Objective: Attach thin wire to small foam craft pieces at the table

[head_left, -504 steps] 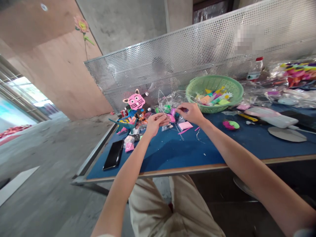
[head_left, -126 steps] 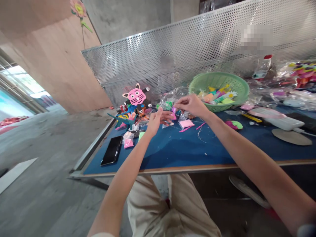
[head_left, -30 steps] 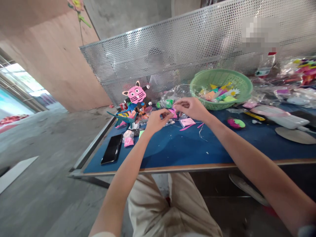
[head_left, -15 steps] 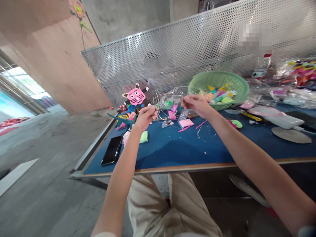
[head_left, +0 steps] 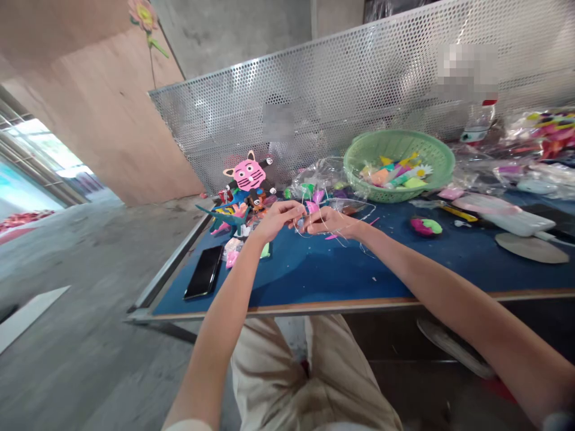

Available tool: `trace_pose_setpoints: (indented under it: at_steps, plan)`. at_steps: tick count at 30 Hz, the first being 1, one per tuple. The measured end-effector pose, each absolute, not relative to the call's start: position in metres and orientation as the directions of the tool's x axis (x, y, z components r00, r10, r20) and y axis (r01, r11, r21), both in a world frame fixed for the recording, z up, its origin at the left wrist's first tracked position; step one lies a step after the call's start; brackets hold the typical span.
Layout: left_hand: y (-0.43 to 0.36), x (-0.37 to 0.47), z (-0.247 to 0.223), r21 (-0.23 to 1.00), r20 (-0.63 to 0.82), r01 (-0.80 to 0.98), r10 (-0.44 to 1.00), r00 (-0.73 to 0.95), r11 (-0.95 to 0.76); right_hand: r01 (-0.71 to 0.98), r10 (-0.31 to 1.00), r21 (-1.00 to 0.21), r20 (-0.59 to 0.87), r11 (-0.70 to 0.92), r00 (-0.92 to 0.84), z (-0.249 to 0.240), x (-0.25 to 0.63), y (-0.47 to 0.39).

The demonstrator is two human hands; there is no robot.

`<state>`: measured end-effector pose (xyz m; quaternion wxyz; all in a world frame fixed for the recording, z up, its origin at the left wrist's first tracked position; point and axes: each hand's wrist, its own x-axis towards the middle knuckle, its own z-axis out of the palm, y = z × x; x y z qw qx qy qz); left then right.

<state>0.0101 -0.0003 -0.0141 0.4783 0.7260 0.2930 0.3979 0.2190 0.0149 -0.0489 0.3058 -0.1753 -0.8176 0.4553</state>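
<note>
Currently, in the head view, your left hand [head_left: 284, 216] and right hand [head_left: 331, 222] meet above the far middle of the blue tabletop [head_left: 309, 281]. Both are closed, fingertips pinched together, gripping what looks like a thin pale wire [head_left: 374, 207]; the exact hold is too small to tell. Its loose loops sweep rightward over your right wrist.

The wire seems only partly worked: its loops hang open, nothing attached to it can be made out, and giving it a settled form appears left to do. Just beyond your fingers lies a pink-and-purple piece [head_left: 318, 196], apart from that grip as far as one can see. Look finished: the pink cat-faced figure [head_left: 250, 173], far left, and the white daisy [head_left: 423, 170] in the green basket [head_left: 372, 145], far right.
</note>
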Motion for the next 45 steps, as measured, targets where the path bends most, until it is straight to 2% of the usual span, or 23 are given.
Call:
trace_pose_setpoints:
  at_steps: [4,11,17,22,30,35,40,45]
  plan:
    - [-0.001,0.013,-0.016,0.937,0.269,0.052,0.81,0.521,-0.344,-0.067,0.558,-0.912,0.305,0.406,-0.772,-0.052,0.218,0.016]
    - [0.001,0.016,-0.022,0.959,0.22,0.038,0.821,0.527,-0.281,-0.098,0.562,-0.908,0.334,0.407,-0.757,-0.051,0.215,0.014]
    - [0.0,0.019,-0.023,0.979,0.16,0.034,0.854,0.495,-0.203,-0.152,0.595,-0.938,0.318,0.312,-0.738,-0.053,0.213,0.01]
    - [0.001,0.016,-0.024,0.988,0.056,0.097,0.855,0.515,-0.123,-0.188,0.597,-0.953,0.297,0.24,-0.745,-0.055,0.21,0.006]
    - [0.01,0.012,-0.033,1.0,0.002,0.022,0.862,0.507,-0.016,-0.315,0.646,-0.928,0.365,0.198,-0.67,-0.065,0.198,0.004]
    - [0.014,0.009,-0.035,0.998,-0.041,-0.03,0.873,0.485,0.064,-0.422,0.634,-0.883,0.449,0.205,-0.63,-0.067,0.191,0.001]
    - [0.015,0.008,-0.035,0.996,-0.07,-0.018,0.874,0.481,0.089,-0.418,0.617,-0.885,0.448,0.205,-0.647,-0.069,0.189,0.001]
    - [0.014,0.008,-0.036,0.996,-0.09,0.023,0.855,0.51,0.091,-0.308,0.621,-0.929,0.367,0.205,-0.693,-0.07,0.193,0.005]
